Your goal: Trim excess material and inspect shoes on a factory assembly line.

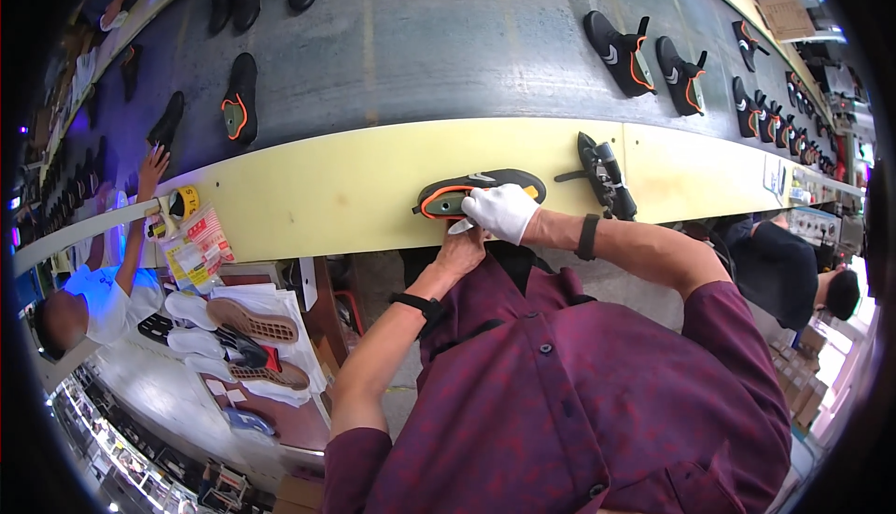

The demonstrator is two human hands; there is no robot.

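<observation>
Black, orange-trimmed low shoe [459, 182] lies on the pale yellow ledge [317, 178], near its front edge. Its green insole [433, 207] is already inside; the handling looks unfinished, and how much remains cannot be told. The white-gloved right hand [501, 212] curls over the shoe's near side, the bare left hand [461, 252] close beside it; I cannot tell whether either is closed on anything.

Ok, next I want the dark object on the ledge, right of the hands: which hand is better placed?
Probably the right hand, gloved in white: it is nearer the dark object, and its forearm lies on that side. The left hand is farther off, by the shoe.
</observation>
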